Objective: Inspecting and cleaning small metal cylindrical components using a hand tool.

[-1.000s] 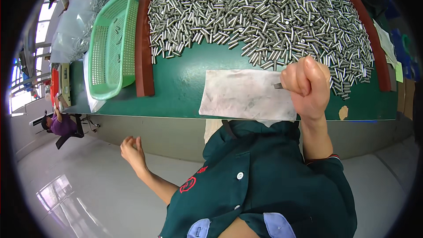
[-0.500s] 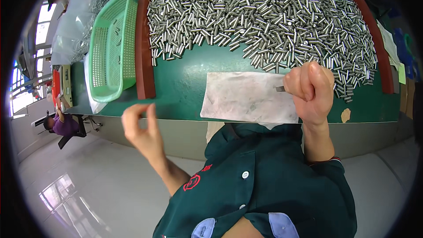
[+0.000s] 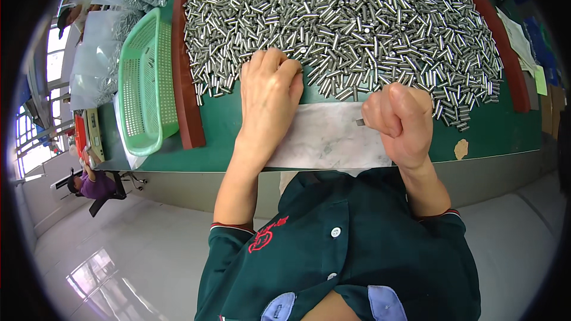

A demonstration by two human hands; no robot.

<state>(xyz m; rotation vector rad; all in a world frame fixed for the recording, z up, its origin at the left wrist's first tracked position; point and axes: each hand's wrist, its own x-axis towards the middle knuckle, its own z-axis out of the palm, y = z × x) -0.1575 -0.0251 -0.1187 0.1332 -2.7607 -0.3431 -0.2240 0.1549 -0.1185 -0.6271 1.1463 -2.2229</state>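
In the head view, the left hand [image 3: 267,92] is at the front edge of the heap of metal pins [image 3: 345,30], back upward, fingers curled down; the tips are tucked out of sight, so I cannot tell whether they pinch anything; that bent pose looks suited to reaching small loose pieces; over to the right hand [image 3: 404,122], a tight fist above the right end of the white cloth [image 3: 333,137], fingers together and clamped on a small grey metal piece [image 3: 360,122]; only its end pokes out, pointing left, the rest buried in the palm, a grip that probably keeps it from slipping.

The pins spread across the far side of the green table [image 3: 220,125], flanked by a left rail [image 3: 186,71] and a right rail [image 3: 516,80], both red-brown; those likely stop round pins rolling off sideways; the cloth lies flat near the table's front edge, between heap and body, perhaps to spare the tabletop, its left part under the left forearm; just outside the left rail sits a long green basket [image 3: 166,80], a few small pieces inside, probably put there for easy reach; clear bags [image 3: 95,47] of metal pieces lie beyond it.
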